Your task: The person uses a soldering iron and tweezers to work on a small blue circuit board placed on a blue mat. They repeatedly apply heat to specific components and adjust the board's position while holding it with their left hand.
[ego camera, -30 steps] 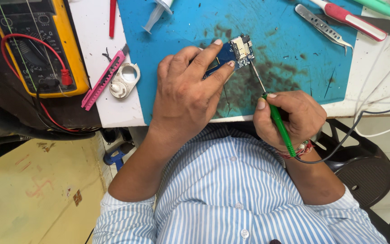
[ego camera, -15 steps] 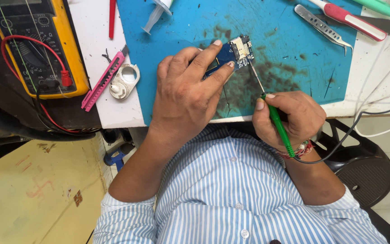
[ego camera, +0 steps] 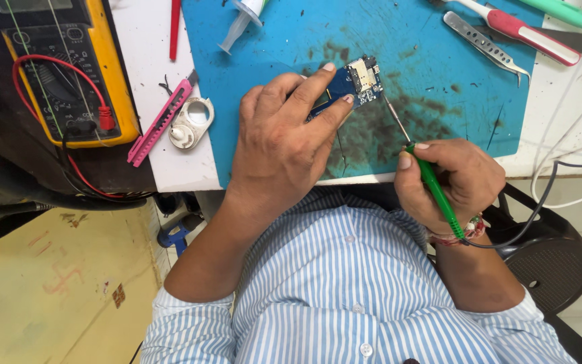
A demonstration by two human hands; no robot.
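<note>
My left hand [ego camera: 283, 145] presses a small blue circuit board [ego camera: 358, 79] flat against a stained blue work mat [ego camera: 399, 61], with the index finger and thumb pinching its near end. My right hand [ego camera: 449, 180] grips a green-handled soldering iron [ego camera: 436, 192] like a pen. Its thin metal tip [ego camera: 393, 116] reaches up to the right edge of the board. A dark cable runs from the iron's back end past my wrist toward the right.
A yellow multimeter [ego camera: 65, 71] with red and black leads lies at the left. Beside it are a pink tool [ego camera: 159, 121] and a white round holder [ego camera: 190, 123]. A syringe [ego camera: 240, 23], metal tweezers [ego camera: 483, 44] and a red-handled tool [ego camera: 523, 32] lie along the mat's far side. A black chair [ego camera: 547, 259] stands at the right.
</note>
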